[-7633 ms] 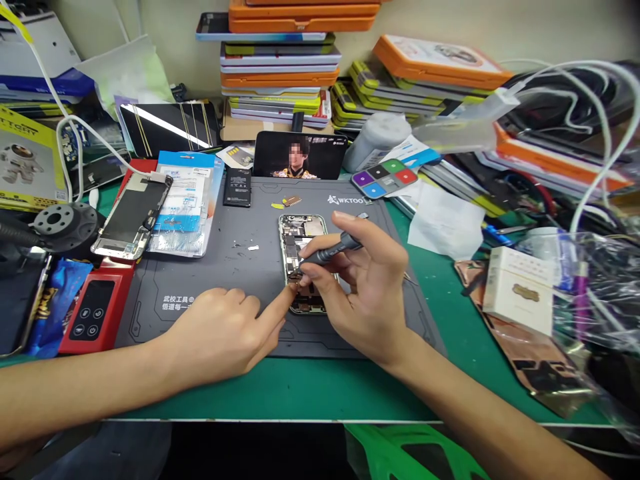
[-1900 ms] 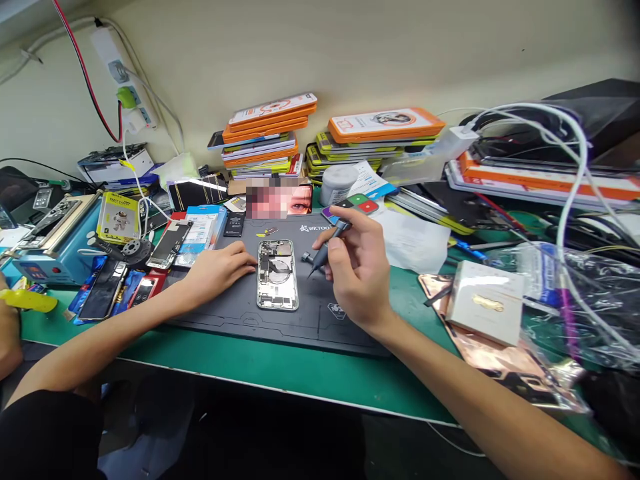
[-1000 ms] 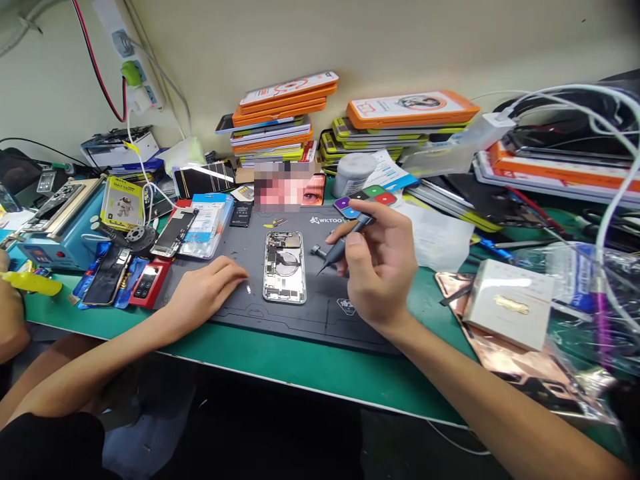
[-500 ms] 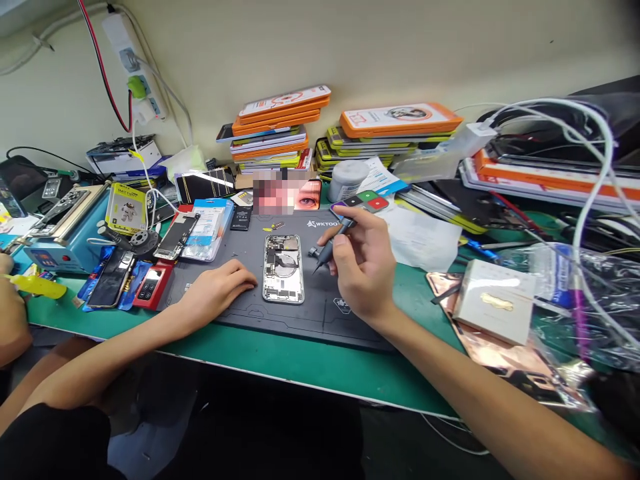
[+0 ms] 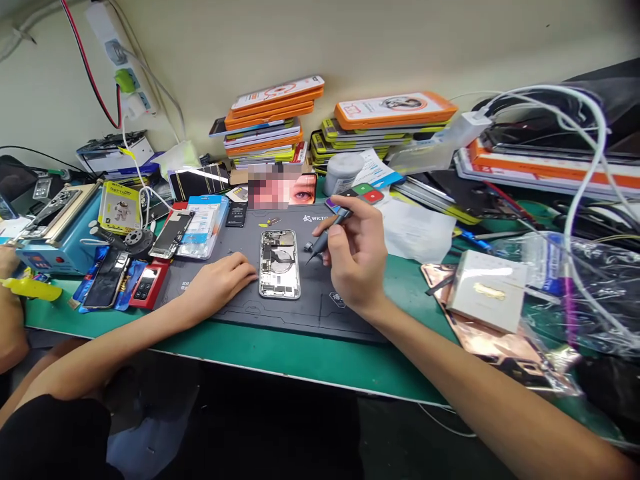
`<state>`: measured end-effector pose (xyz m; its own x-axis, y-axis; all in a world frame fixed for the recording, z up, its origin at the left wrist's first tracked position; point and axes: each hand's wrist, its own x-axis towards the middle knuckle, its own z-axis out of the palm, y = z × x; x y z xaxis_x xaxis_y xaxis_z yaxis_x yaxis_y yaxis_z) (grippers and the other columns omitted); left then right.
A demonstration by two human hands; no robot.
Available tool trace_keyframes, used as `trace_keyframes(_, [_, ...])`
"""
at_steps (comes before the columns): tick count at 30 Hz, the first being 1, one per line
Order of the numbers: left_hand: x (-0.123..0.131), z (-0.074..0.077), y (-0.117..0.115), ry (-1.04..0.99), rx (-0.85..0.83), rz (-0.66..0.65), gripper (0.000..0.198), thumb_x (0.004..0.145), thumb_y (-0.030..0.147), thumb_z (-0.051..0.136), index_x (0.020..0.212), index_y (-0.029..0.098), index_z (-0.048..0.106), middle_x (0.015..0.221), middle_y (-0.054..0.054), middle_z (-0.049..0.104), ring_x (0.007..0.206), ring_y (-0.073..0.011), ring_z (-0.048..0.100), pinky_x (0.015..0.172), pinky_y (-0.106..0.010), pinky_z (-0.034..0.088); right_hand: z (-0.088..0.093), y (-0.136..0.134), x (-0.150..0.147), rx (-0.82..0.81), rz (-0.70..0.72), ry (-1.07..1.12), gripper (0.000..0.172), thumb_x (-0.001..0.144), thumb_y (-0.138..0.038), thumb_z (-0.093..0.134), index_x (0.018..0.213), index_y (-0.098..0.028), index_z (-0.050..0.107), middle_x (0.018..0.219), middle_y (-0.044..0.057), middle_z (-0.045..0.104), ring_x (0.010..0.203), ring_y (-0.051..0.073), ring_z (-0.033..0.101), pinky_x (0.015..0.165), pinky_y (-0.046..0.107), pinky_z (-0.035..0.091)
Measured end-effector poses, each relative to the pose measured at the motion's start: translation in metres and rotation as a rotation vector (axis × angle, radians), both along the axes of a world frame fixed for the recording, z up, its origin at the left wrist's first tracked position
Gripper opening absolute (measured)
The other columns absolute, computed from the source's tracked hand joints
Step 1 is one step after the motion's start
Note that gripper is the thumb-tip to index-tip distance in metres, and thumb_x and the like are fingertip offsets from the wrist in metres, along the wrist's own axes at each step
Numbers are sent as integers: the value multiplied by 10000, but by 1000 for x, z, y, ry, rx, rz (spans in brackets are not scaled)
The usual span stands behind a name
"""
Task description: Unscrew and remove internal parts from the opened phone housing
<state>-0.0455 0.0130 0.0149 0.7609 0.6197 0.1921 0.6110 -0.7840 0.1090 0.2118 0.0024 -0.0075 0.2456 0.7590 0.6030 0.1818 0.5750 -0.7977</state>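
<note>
An opened phone body [image 5: 279, 264] with its insides showing lies face-up on a dark grey work mat [image 5: 240, 307]. My left hand [image 5: 220, 281] rests on the mat just left of the phone, fingers loosely curled, fingertips touching its left edge. My right hand [image 5: 352, 256] is to the right of the phone, pinched around a dark screwdriver [image 5: 326, 236] whose tip points down-left toward a small dark part [image 5: 309, 246] on the mat.
Stacks of orange and yellow cases [image 5: 270, 120] line the wall behind a propped phone [image 5: 283, 189]. A detached screen [image 5: 169, 234], red device [image 5: 144, 287] and blue machine [image 5: 55, 233] lie left; a white box [image 5: 487, 291] and cables [image 5: 580, 173] right. Another person's hand [image 5: 9, 263] is at the far left edge.
Since several seconds ago my hands lifted off the phone's inside and I sat back. In the last second the hands have hardly moved; only my view has shifted a little.
</note>
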Motion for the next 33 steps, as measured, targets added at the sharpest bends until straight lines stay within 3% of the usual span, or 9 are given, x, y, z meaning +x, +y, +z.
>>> trace_keyframes(12, [-2,-6,6,-76,19,-53,120,1038,203,413,1001,184,527,903,-34,626,764,-156,603,669,-272,505,2,4,0,-124,-14,91,313,1018,-258,523,1324,-297,573,893,14,678,493,99,474,396,257,440])
trace_keyframes(17, [-3,-6,4,-76,25,-59,169,1017,166,404,892,197,514,771,-11,594,672,-152,544,613,-276,447,1,1,0,-110,-20,13,352,1015,-253,519,1360,-305,556,905,25,673,539,118,519,418,273,458])
trace_keyframes(23, [-4,-5,4,-93,10,-62,205,1104,271,423,1045,171,593,871,-32,659,792,-158,632,707,-280,501,-1,-3,-1,-93,-38,-31,344,1015,-279,531,1356,-315,565,910,31,668,600,144,556,416,263,457])
trace_keyframes(29, [-6,-5,2,-125,12,-50,183,1105,270,454,1078,166,603,930,-38,686,843,-161,655,761,-285,515,3,-4,-3,-97,-36,0,300,1019,-306,552,1316,-313,593,877,27,689,529,126,519,393,267,446])
trace_keyframes(33, [-6,-4,2,-139,-11,-41,168,1101,257,463,1101,165,604,960,-39,695,856,-158,660,769,-284,518,3,-5,-4,-113,-48,4,305,1014,-295,554,1315,-314,596,884,33,680,577,140,568,389,257,461])
